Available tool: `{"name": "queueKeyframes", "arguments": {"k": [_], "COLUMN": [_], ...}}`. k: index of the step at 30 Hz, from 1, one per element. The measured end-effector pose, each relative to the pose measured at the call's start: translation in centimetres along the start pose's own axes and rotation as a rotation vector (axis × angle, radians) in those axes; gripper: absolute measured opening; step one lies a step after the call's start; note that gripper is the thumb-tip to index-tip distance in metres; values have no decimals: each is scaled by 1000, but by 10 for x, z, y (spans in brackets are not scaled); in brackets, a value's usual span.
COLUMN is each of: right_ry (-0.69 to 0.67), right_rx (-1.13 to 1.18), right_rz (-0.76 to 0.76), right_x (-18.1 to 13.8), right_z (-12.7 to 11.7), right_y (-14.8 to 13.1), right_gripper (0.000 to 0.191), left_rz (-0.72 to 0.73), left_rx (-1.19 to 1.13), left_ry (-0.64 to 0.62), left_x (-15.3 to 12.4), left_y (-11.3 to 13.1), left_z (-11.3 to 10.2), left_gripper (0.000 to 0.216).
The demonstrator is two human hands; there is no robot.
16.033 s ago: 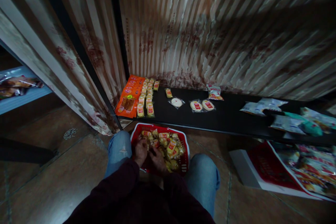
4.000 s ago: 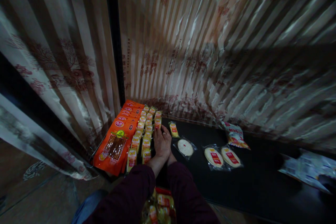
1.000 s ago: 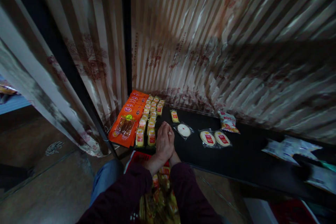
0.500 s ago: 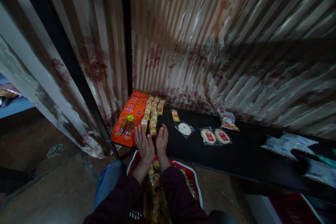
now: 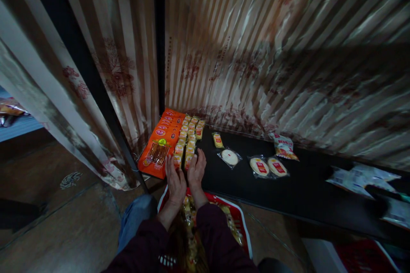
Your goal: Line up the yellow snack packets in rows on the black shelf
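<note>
Rows of small yellow wrapped snacks [image 5: 191,136] lie on the black shelf [image 5: 237,187]. My left hand [image 5: 176,182] is at the near end of the left row, fingers stretched out, holding nothing visible. Against the near end of the right row rests my right hand [image 5: 196,169], its fingers extended and palm turned inward; whether it touches the packs is hard to tell. Overlapping orange snack bags [image 5: 160,140] lie left of the yellow rows. Beneath my forearms stands a red basket [image 5: 245,226] holding several wrapped yellow snacks.
On the shelf to the right are a single yellow pack [image 5: 218,140], round white crackers [image 5: 229,157], paired crackers [image 5: 259,166], a red-white bag [image 5: 285,146] and pale packets [image 5: 349,181]. A dark metal post [image 5: 159,42] and striped curtain [image 5: 224,51] bound the shelf.
The view has shifted slightly. My hands have drawn a little apart and towards me, showing more of the near yellow packs.
</note>
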State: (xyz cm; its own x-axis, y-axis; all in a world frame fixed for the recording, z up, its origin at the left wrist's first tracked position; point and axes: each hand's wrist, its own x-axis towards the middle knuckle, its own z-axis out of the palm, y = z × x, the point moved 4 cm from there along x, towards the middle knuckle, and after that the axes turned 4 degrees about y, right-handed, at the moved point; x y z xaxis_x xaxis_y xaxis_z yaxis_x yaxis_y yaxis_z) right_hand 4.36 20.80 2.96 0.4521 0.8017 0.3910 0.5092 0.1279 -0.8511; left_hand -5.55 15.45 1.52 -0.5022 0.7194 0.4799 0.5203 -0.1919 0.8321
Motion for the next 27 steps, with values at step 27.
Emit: {"name": "queueKeyframes", "arguments": {"k": [27], "right_ry": [-227], "right_rx": [70], "right_rz": [164], "right_x": [-11], "right_z": [10], "right_y": [-4], "right_gripper": [72], "left_rz": [154], "left_rx": [152], "left_ry": [-74], "left_x": [8], "left_y": [-8], "left_z": [2], "left_gripper": [52]}}
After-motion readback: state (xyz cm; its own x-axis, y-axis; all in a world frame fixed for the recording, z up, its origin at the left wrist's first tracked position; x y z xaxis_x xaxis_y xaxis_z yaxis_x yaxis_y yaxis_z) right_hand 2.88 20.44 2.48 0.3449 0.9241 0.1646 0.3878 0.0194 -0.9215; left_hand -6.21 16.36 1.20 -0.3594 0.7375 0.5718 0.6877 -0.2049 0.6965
